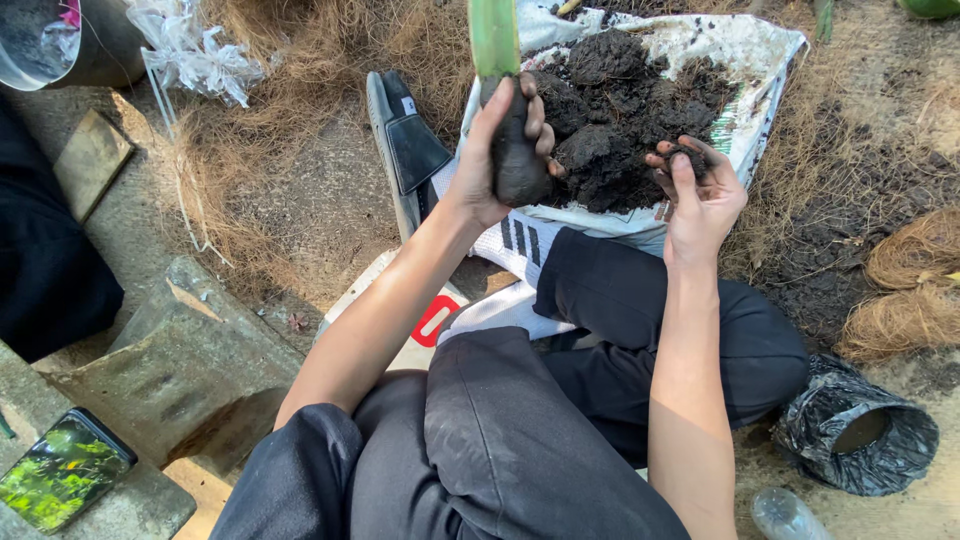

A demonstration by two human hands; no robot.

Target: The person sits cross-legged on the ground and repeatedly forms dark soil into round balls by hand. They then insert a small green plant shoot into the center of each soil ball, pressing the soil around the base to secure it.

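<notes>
The left hand is closed around a soil-caked root ball, its green stem pointing straight up, away from the person. The right hand, half-curled, pinches a soil clump over the white sack.

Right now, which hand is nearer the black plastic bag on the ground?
Right. The right hand pinches soil over the sack, on the same side as the black plastic bag; the left hand grips a soil-covered plant base farther away.
</notes>
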